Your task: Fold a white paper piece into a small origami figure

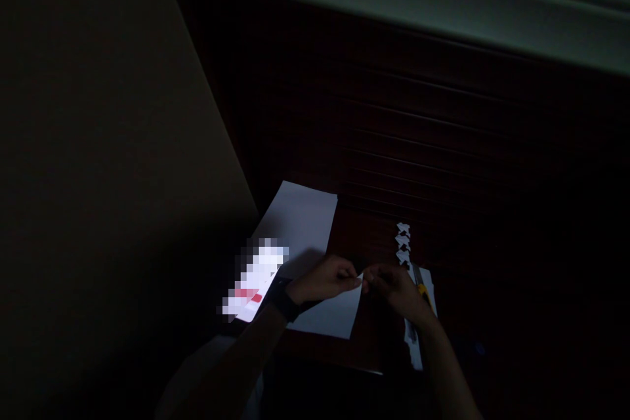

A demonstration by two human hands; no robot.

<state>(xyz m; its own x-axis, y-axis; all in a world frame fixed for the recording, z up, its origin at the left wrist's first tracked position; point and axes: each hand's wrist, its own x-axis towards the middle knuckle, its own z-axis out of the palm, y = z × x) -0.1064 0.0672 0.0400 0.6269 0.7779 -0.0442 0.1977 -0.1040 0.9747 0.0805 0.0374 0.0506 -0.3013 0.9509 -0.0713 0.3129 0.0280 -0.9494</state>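
Observation:
My left hand (329, 277), with a dark watch (284, 304) at the wrist, pinches the upper corner of a white sheet of paper (331, 316). From the other side, the fingertips of my right hand (395, 287) meet at the same corner, thumb and fingers pressed together. The rest of this sheet slopes down below my left hand toward the table's front edge. Several small folded white paper pieces (402, 243) stand in a row just beyond my right hand. Beside my right wrist, a utility knife (424, 295) with yellow on its handle lies on white paper strips (415, 351), partly hidden.
A larger stack of white paper (302, 216) lies behind my left hand. Left of it a bright screen (253, 289), partly pixelated, lights the dark wooden table (364, 230). A pale wall or panel (113, 144) rises at the left. The right side is too dark to make out.

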